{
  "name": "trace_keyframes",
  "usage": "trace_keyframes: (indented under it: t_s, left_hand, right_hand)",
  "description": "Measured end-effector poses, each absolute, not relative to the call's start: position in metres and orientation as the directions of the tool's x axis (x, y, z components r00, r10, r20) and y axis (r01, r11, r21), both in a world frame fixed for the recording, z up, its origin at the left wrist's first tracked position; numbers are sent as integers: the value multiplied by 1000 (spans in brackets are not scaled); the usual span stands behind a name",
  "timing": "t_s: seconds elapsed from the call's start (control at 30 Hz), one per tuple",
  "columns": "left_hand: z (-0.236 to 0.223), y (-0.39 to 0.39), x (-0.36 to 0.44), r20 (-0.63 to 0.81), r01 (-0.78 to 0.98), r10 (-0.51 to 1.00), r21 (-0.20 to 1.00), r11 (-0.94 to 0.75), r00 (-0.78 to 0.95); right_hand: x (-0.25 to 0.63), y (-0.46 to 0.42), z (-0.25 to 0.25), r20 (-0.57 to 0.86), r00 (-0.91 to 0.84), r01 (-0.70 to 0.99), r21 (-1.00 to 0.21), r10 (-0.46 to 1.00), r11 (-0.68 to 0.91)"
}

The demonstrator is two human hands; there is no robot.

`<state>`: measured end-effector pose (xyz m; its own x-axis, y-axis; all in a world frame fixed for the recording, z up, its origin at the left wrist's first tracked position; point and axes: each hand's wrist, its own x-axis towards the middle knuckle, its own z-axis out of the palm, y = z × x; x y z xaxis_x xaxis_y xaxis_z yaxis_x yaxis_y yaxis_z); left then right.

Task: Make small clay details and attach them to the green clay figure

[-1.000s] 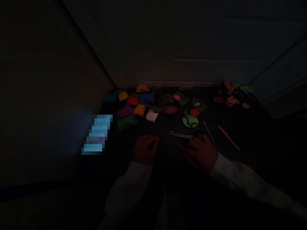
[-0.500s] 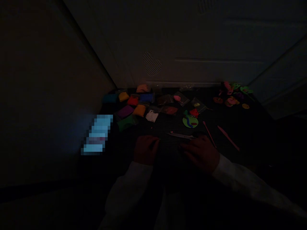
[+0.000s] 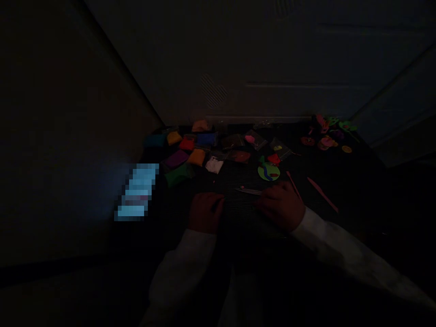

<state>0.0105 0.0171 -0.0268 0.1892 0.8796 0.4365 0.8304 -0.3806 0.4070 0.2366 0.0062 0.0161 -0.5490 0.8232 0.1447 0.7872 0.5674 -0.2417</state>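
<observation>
The scene is very dark. My left hand (image 3: 205, 211) rests near the front of the dark table, thumb and fingers pinched together; a tiny light speck shows at the fingertips, too small to name. To its right, my right hand (image 3: 282, 206) lies with curled fingers over the handles of a pair of scissors (image 3: 248, 191). The blades point left, flat on the table, while the handles are hidden under the hand. A small pinkish bit (image 3: 242, 187) sits by the blades. Just beyond is a green clay disc (image 3: 268, 172) with blue and red pieces on it.
Several bags of coloured clay, among them a green one (image 3: 179, 175) and a white one (image 3: 214, 165), spread across the back left. Two pink modelling tools, one a knife (image 3: 323, 194), lie right. Clay figures (image 3: 327, 143) stand back right. A bright blurred screen (image 3: 138, 190) glows left.
My right hand has moved left and slightly forward, so it now covers the scissors' handles. The left hand keeps its pinch in nearly the same place. The view has shifted slightly.
</observation>
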Motion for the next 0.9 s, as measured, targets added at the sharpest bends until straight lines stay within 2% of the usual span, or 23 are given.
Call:
trace_keyframes:
  t_s: [0.3,0.63,0.77,0.9]
  left_hand:
    - [-24,16,11,411,824,895,438,-359,171]
    - [-23,15,12,436,825,885,433,-363,161]
    - [-23,16,11,425,820,894,457,-346,140]
    - [-19,13,14,461,806,878,466,-366,132]
  right_hand:
    - [231,11,16,83,-596,773,-212,799,598]
    - [230,10,18,113,-581,770,-246,806,589]
    - [235,10,17,124,-544,754,-362,830,548]
    - [239,7,23,167,-449,652,-611,878,450]
